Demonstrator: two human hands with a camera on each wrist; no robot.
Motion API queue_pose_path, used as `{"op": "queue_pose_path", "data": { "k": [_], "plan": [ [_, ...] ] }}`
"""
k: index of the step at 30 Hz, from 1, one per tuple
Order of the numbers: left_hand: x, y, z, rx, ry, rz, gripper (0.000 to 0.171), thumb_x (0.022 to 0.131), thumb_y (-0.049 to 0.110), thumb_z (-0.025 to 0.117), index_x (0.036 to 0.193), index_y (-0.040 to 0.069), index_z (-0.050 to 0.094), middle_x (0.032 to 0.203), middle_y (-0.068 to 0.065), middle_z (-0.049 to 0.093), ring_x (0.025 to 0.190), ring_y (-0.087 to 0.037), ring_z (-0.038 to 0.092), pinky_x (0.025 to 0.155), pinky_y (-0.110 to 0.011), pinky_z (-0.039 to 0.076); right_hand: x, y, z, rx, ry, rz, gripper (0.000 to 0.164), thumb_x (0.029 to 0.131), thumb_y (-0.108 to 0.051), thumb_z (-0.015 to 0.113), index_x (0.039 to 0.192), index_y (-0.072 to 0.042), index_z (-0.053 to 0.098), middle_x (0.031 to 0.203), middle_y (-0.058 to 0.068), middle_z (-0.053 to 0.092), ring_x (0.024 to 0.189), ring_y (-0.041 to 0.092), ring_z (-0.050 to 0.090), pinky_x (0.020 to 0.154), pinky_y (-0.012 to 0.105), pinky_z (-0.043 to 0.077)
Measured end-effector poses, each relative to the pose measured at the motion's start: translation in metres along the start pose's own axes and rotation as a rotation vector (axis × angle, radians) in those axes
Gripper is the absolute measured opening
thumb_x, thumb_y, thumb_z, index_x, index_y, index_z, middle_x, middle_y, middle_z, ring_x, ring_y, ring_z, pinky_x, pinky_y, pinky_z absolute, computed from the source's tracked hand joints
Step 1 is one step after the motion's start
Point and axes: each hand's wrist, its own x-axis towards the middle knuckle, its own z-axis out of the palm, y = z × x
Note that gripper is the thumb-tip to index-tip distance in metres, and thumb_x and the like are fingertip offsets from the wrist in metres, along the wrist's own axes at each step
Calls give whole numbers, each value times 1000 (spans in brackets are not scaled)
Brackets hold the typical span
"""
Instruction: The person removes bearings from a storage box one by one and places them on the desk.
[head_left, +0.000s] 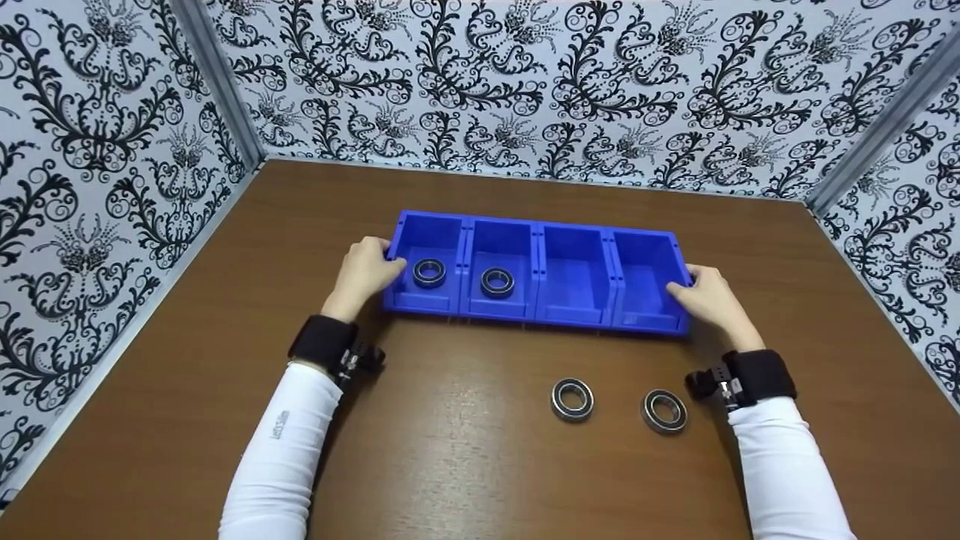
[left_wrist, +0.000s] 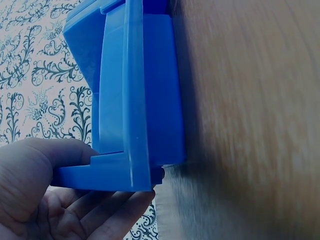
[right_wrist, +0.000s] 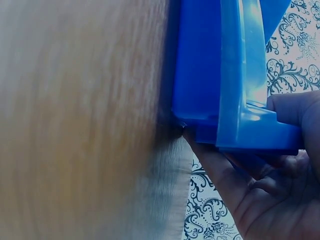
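Observation:
A blue four-compartment bin [head_left: 574,322] is gripped at its two ends. My left hand [head_left: 365,271] holds the left end wall, thumb inside and fingers outside and below, as the left wrist view shows. At the opposite end my right hand [head_left: 709,300] grips the right wall the same way. One ball bearing [head_left: 429,274] lies in the leftmost compartment, and another bearing [head_left: 497,283] in the one beside it. The two right compartments hold nothing visible. In front of the bin, a third bearing [head_left: 572,400] and a further bearing [head_left: 664,411] lie flat on the table.
The brown wooden table [head_left: 450,465] reaches back to a patterned wall panel [head_left: 517,90]. More patterned panels rise at the left and right, joined by grey corner posts [head_left: 221,82]. Each wrist wears a black strap with a small camera.

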Motion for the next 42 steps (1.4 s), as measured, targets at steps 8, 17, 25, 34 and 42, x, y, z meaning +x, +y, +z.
{"op": "queue_pose_path", "data": {
  "k": [8, 17, 25, 34, 42],
  "plan": [
    [0, 0, 1, -9, 4, -9, 24, 90, 15, 65, 102, -2, 76, 95, -19, 71, 85, -33, 61, 83, -53, 52, 0, 0, 0, -1, -6, 5, 47, 96, -8, 57, 133, 21, 55, 116, 35, 67, 84, 16, 64, 70, 18, 48],
    [-2, 4, -1, 8, -12, -47, 28, 93, 18, 65, 108, -3, 75, 105, -22, 73, 90, -36, 64, 85, -54, 53, 1, 0, 0, 11, -8, 2, 48, 95, -6, 56, 133, 23, 54, 116, 36, 67, 82, 12, 63, 69, 16, 48],
    [-3, 6, -2, 34, -24, -80, 29, 95, 24, 67, 107, -1, 74, 105, -20, 73, 91, -34, 64, 83, -53, 53, 1, -1, 0, -10, -19, 21, 49, 98, -9, 55, 137, 21, 53, 121, 37, 65, 94, 27, 66, 73, 20, 48],
    [-5, 8, -2, 61, -39, -98, 34, 95, 29, 70, 111, -1, 73, 111, -22, 73, 94, -35, 67, 82, -55, 53, 1, 1, 0, -14, -20, 21, 48, 98, -9, 55, 135, 22, 53, 121, 37, 65, 96, 30, 66, 74, 21, 48],
    [-7, 13, -6, 91, -58, -116, 45, 96, 32, 70, 127, 0, 70, 125, -24, 70, 109, -42, 68, 90, -59, 53, 1, 0, -1, -26, -22, 16, 48, 98, -9, 56, 135, 22, 53, 121, 38, 64, 98, 33, 66, 76, 23, 49]
  ]
}}
